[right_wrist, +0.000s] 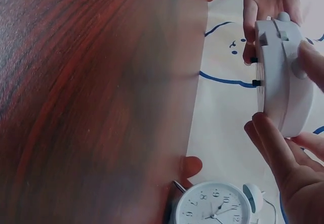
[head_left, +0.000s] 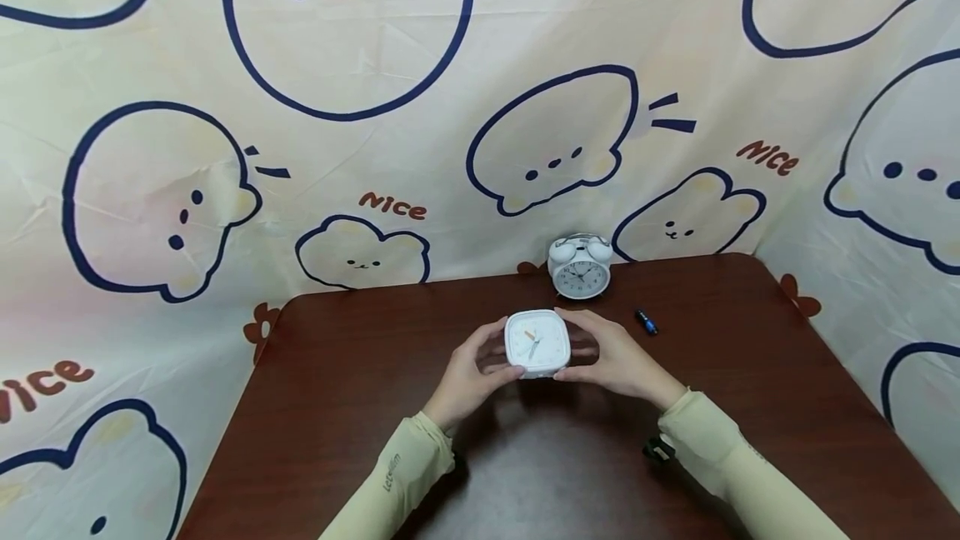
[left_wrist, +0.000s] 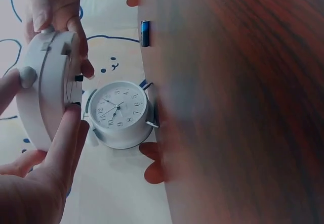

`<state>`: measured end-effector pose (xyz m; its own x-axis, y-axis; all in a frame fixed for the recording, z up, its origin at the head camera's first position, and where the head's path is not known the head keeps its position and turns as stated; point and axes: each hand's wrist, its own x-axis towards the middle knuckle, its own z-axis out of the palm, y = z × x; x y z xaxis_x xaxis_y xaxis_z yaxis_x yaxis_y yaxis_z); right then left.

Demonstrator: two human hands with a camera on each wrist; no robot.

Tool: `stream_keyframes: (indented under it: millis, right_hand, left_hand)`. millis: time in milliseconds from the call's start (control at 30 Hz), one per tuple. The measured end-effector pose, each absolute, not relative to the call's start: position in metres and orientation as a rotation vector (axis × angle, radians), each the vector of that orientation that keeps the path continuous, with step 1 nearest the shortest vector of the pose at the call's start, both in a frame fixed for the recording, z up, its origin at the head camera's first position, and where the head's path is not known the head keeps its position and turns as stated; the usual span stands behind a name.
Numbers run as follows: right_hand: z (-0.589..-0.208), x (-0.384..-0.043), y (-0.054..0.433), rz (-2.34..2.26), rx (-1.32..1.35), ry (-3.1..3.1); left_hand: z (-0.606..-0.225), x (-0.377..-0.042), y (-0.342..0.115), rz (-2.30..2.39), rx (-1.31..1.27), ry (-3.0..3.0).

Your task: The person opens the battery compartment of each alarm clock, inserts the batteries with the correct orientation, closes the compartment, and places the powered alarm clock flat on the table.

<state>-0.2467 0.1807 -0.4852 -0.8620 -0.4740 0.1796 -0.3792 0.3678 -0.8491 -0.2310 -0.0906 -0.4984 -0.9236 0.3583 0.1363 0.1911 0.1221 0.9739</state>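
A white square alarm clock with rounded corners (head_left: 537, 343) is held up over the table, its face tipped up toward the head camera. My left hand (head_left: 474, 375) grips its left side, and my right hand (head_left: 617, 358) grips the right side, thumbs low and fingers at the upper edge and behind. Small black knobs stick out of the clock's back in both wrist views. Fingers of the left hand (left_wrist: 50, 158) lie along the back near one knob. In the right wrist view, fingertips of the right hand (right_wrist: 260, 120) touch the clock's edge.
A white twin-bell alarm clock (head_left: 581, 275) stands at the table's back edge, behind the held one. Right of it lies a blue and black battery (head_left: 646, 322). The dark brown table (head_left: 360, 407) meets a cartoon-printed cloth (head_left: 375, 148) behind and at the sides.
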Motion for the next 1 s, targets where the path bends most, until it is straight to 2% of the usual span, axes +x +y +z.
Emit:
stream_keyframes:
  millis: [433, 1000]
  right_hand:
    - [-0.4843, -0.246, 0.1772, -1.577, -0.8, 2.533]
    - [-0.4851, -0.2463, 0.1786, -1.619, -0.819, 2.493]
  left_hand:
    - [-0.5, -0.2327, -0.0938, 1.961, 0.525, 2.245]
    - [-0.4995, -0.2335, -0.0946, 1.999, 0.604, 2.231]
